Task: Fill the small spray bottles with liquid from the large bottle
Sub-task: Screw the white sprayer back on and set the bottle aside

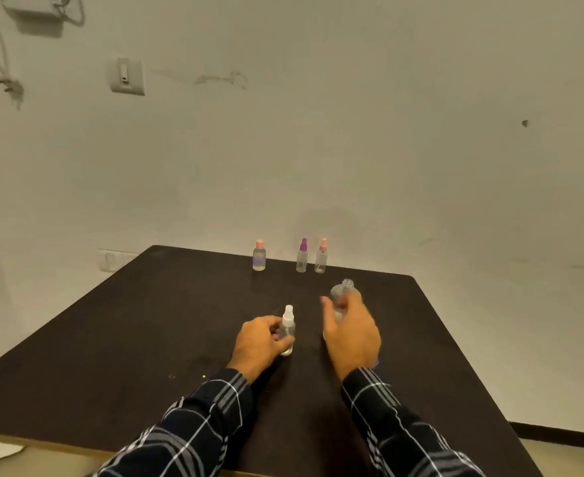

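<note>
My left hand [256,342] grips a small clear spray bottle with a white spray top [288,330], standing upright on the dark table [128,339]. My right hand [351,333] is wrapped around the large clear bottle [343,292], whose open neck points up and away; its lower part is hidden behind my fingers. At the table's far edge stand three small bottles: a pink-capped one [259,255] on the left, a purple-topped spray bottle [302,255] and a pink-topped spray bottle [321,256] side by side.
A pale wall rises right behind the table's far edge. A switch plate [127,76] and a hanging cable with a plug [8,84] are on the wall at upper left. The table's right edge drops to the floor.
</note>
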